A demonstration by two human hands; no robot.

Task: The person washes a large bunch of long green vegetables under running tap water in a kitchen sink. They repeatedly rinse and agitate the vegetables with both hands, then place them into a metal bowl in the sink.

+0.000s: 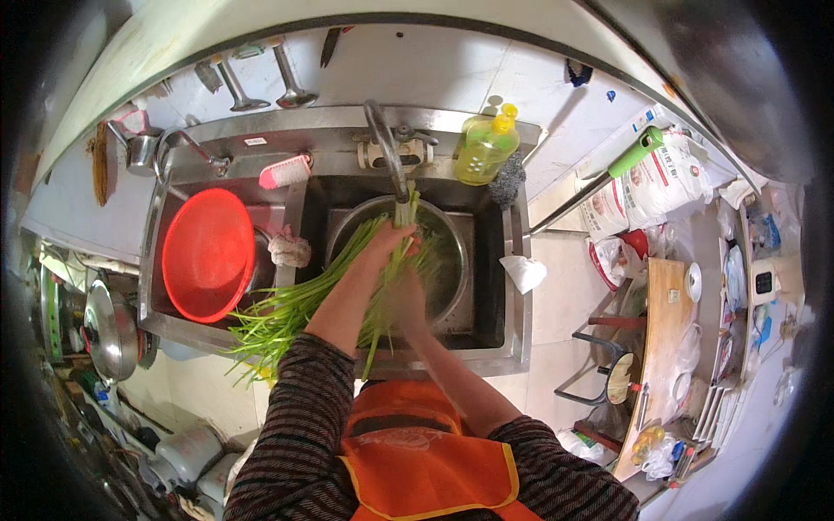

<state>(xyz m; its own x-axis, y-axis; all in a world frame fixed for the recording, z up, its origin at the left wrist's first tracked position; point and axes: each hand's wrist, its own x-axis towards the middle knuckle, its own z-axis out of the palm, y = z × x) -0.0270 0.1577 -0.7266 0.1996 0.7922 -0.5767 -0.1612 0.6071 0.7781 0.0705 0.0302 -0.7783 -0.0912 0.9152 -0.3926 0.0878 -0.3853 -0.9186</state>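
My left hand (pixel 396 236) grips a bunch of long green leafy stalks (pixel 306 286), likely scallions or garlic chives, near their pale root ends. Those ends sit directly beneath the tip of a curved metal faucet (pixel 389 146). The leaves fan out over my left forearm's side and across the sink's front edge. Blurred, my right hand (pixel 405 296) is against the stalks just below the left; its fingers are partly hidden. Under both hands a round metal basin (pixel 464 260) stands in the right compartment of the steel sink (pixel 492 306).
A red plastic basin (pixel 208 254) tilts in the left compartment. A crumpled rag (pixel 288 247) lies on the divider, a pink brush (pixel 285 172) behind it. Dish soap bottles (pixel 485 153), steel wool (pixel 507 181) and a white cloth or paper (pixel 523 273) line the right side. A green-handled pole (pixel 599 179) leans nearby.
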